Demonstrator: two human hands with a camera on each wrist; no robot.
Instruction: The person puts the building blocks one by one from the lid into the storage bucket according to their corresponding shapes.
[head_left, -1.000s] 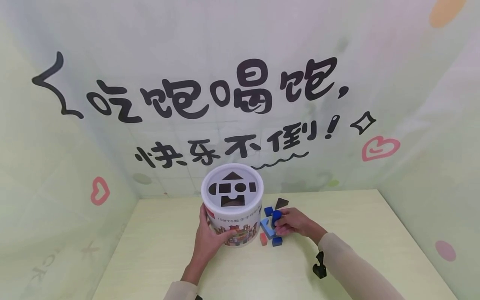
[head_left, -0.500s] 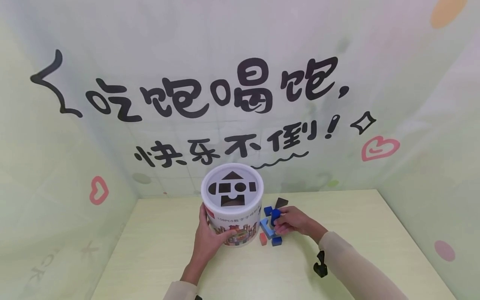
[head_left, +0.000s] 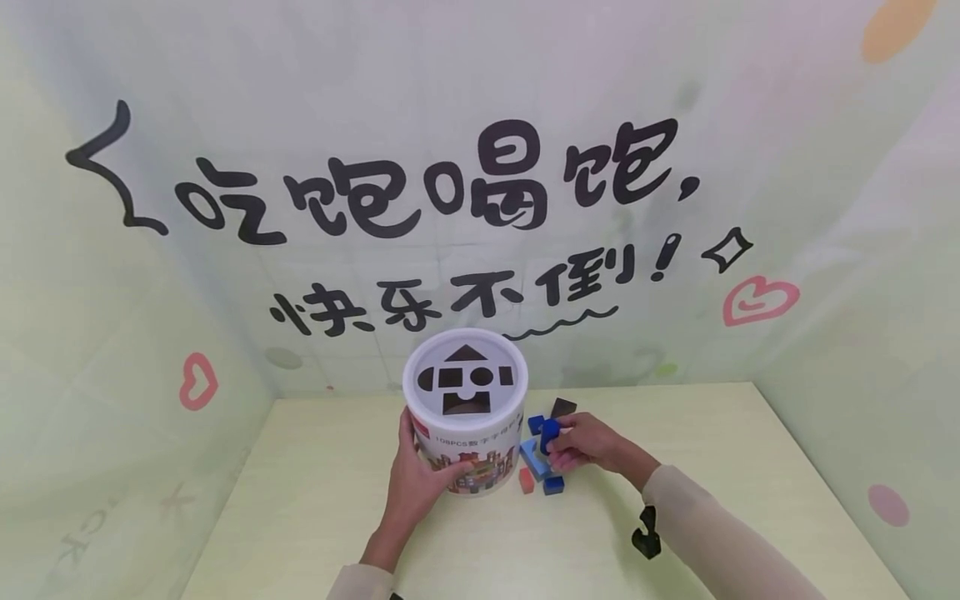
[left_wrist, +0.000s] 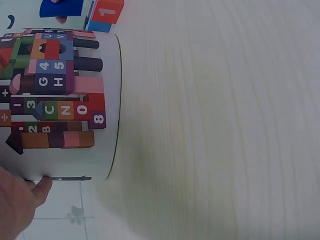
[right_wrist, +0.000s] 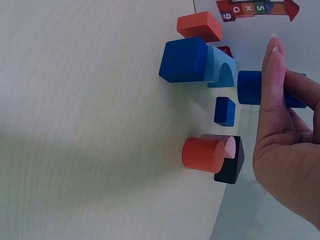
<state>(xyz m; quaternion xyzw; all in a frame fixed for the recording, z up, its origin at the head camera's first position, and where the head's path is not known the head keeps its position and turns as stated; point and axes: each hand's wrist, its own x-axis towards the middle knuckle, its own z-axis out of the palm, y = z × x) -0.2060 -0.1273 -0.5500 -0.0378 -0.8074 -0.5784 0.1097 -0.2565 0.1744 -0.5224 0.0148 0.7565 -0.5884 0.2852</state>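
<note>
My left hand (head_left: 422, 479) holds a white cylindrical bucket (head_left: 480, 433) around its left side, thumb across the front. The bucket stands upright, with printed block pictures and a lid (head_left: 463, 393) cut with shaped holes. To its right, my right hand (head_left: 596, 442) pinches a dark blue cylinder block (right_wrist: 249, 87) between thumb and fingers, above the other blocks. Below and around it lie a light blue arch block (right_wrist: 220, 65), a blue cube (right_wrist: 182, 60), a smaller blue block (right_wrist: 224, 111) and an orange-red block (right_wrist: 199, 26).
In the right wrist view a red cylinder block (right_wrist: 202, 154) lies beside a dark triangular block (right_wrist: 235, 170), with a pink cylinder (right_wrist: 229, 146) partly hidden between. Behind the pale wooden table (head_left: 315, 500) rises a printed fabric backdrop (head_left: 390, 67); similar panels flank both sides.
</note>
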